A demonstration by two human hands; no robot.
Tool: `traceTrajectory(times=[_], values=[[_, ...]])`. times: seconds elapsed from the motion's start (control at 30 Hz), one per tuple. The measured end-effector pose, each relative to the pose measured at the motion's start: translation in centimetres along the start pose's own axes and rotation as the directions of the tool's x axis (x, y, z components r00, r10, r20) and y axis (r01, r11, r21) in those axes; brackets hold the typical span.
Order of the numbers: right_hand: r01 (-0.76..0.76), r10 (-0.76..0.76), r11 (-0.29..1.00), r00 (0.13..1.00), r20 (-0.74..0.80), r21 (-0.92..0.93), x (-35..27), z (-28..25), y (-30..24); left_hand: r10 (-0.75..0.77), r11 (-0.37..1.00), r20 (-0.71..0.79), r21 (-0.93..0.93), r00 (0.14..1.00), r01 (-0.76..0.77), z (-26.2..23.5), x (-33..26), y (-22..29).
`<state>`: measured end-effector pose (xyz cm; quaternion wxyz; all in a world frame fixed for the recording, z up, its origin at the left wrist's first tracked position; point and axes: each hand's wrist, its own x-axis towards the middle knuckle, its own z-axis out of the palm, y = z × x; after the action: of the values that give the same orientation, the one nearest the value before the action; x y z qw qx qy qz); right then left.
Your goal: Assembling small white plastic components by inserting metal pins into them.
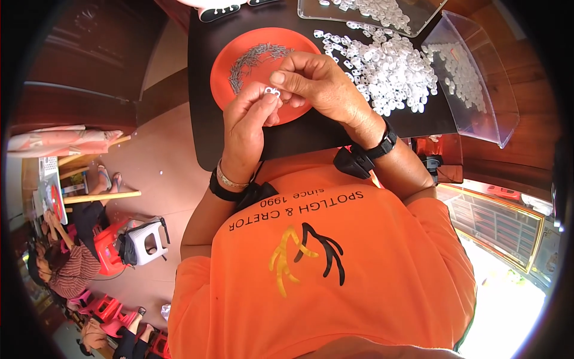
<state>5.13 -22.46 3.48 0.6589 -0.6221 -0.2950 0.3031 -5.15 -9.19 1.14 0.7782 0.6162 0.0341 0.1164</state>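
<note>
Between the thumb and fingers of my left hand (246, 119) is a small white plastic cable clip (272, 91). My right hand (326, 87) is closed in a pinch right beside the clip; whatever its fingertips hold is hidden. Both hands are above the near part of a round red plate (220, 75). Thin grey nails (242, 64) lie in a curved heap on that plate. To the right of my right hand, a loose pile of white cable clips (391, 75) spreads over the dark table (287, 140).
A clear plastic bin (499, 113) with more white clips stands at the table's right edge. Another clear tray (335, 12) with clips is at the far side. On the left, other people sit near red stools (110, 248) and a white stool (146, 242).
</note>
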Motion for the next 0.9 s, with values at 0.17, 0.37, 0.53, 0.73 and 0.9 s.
traceTrajectory(times=[0.17,0.37,0.53,0.73,0.9], values=[[0.003,-0.002,1.0,1.0,0.031,-0.016,0.0,0.1,0.3,0.004,1.0,0.004,0.009,1.0,-0.004,0.1,0.0,0.1],[0.037,-0.038,0.999,0.999,-0.019,-0.025,0.0,0.0,0.3,0.01,1.0,0.002,0.015,1.0,-0.01,0.0,0.0,-0.1],[0.056,-0.056,0.998,0.998,0.01,-0.033,0.0,0.3,0.7,0.014,0.996,-0.002,0.093,1.0,-0.014,0.1,-0.1,0.1],[0.176,-0.189,0.958,0.981,-0.038,-0.226,-0.3,1.0,1.2,0.047,0.987,0.01,0.153,0.999,-0.048,0.0,-0.3,-0.2],[0.088,-0.118,0.891,0.992,-0.039,-0.445,-0.7,0.7,0.2,0.065,0.951,0.066,0.298,0.996,-0.082,-0.3,-0.4,-0.3]])
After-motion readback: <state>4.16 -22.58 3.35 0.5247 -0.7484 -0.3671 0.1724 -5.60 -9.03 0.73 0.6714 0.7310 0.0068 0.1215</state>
